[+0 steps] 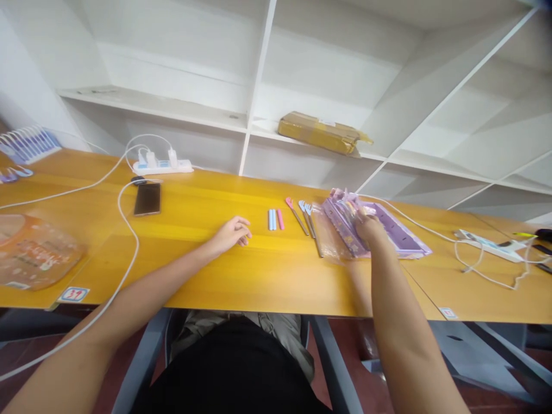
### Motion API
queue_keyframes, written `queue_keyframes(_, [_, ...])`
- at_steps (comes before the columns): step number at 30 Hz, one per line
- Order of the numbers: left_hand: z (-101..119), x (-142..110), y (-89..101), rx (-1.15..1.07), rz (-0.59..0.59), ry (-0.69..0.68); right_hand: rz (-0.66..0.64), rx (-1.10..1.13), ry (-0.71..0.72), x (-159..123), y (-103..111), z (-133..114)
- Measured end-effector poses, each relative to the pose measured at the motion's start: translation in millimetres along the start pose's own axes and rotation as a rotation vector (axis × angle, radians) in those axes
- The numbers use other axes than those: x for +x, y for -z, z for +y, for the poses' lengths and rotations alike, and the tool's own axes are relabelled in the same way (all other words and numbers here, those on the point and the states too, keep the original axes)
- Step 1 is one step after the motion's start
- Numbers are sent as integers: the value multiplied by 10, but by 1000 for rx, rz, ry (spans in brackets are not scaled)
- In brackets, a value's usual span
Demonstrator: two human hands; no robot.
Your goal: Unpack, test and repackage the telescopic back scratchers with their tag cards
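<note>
Seated at a yellow wooden worktop (207,270), we reach with our right hand (368,225) to the purple packaging (342,221) at the near left part of a purple tray (399,230); whether the fingers grip it, we cannot tell. Our left hand (235,233), holding nothing, hovers or rests with fingers loosely curled. Between our hands lie two light-blue sticks (272,219), a pink stick (280,219) and a pink-headed fork (296,215).

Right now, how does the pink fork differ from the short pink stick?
The pink fork is longer; the pink stick is shorter. The fork has prongs and a darker shaft; the stick is plain pink. The fork slants more than the stick. Both lie on the desk.
</note>
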State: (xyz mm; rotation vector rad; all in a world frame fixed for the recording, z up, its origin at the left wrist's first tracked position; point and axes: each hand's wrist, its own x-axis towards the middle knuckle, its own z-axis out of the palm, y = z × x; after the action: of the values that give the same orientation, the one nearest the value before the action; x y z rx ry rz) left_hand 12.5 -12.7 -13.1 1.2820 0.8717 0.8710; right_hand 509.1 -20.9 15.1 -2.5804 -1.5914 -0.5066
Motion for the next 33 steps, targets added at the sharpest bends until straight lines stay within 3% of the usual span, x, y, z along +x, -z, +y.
queue_keyframes(4, [-23,-1,13,37,-15,-19,37,71,-53,53,230,-181])
queue_keyframes(8, [-36,4,27,80,-31,-32,-26,167,117,54,399,-651])
queue_keyframes(12, [-37,9,37,108,-33,-46,-113,220,256,-95,357,-1267])
queue_keyframes(17, [-53,20,51,130,-28,-66,-114,206,254,-399,181,-1768])
queue_keyframes(23, [-90,37,39,154,-39,-79,-70,181,236,-585,169,-1899])
queue_keyframes(33, [-140,3,-7,235,-66,-94,-84,224,208,-552,108,-1920])
